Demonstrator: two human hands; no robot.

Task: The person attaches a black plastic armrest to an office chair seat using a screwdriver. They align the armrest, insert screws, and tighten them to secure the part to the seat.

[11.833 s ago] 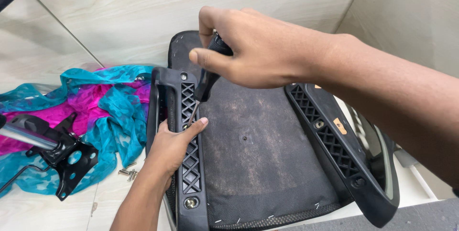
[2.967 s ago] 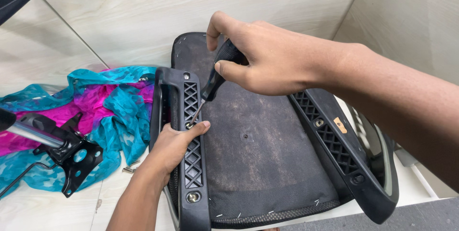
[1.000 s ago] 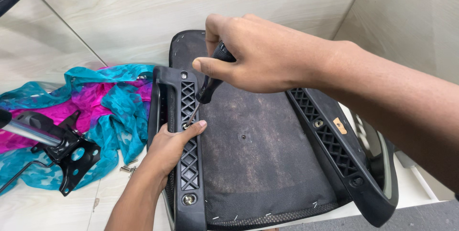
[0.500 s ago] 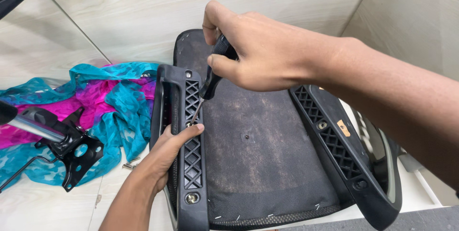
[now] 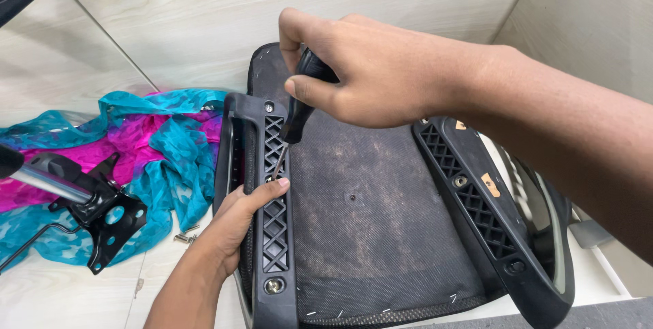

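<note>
**Screwdriver set into the left armrest bracket of an upturned chair seat**

At the far left, a metal chair mechanism with a black plate lies on a teal and pink cloth spread over the tiled floor. A few loose screws sit on the floor just beside the cloth, near at hand.

Next comes the left hand, wrapped around the outer edge of the left armrest bracket, fingers curled over its latticed face, seemingly to steady it. Its fingertip lies right by the tip of the screwdriver.

The chair seat lies upside down, its dusty fabric underside facing up, which leaves the bracket fixings exposed.

The right hand is closed around the screwdriver's black handle from above, the shaft angling down-left into the bracket's middle.

On the right, the second armrest bracket runs along the seat's other edge.
</note>
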